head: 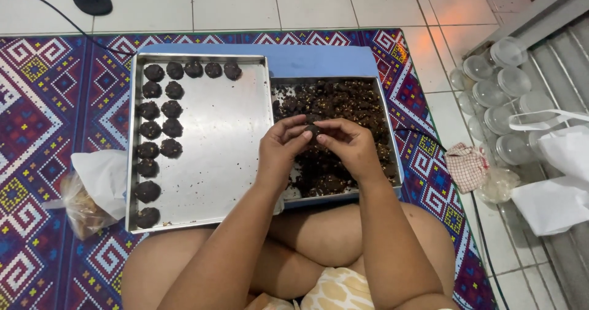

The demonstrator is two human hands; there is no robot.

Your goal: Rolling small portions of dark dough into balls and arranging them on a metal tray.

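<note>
Head view: dark dough lump (312,130) pinched between fingertips of left hand (281,149) and right hand (351,145), over the dough tray (389,132).
Shaping step, by the look; next, placing beside the formed balls (161,129) on the steel tray (227,132) needs a gentle release.

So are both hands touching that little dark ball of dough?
Touching. The head view shows the fingertips of the left hand and the right hand pinching the dark dough ball between them, above the tray of loose dough.

- Dark brown dough lump (312,130): small, roundish, pinched between your fingertips, above the dough tray's (388,118) 9 o'clock side.
- Tray holds crumbly dark dough.
</note>
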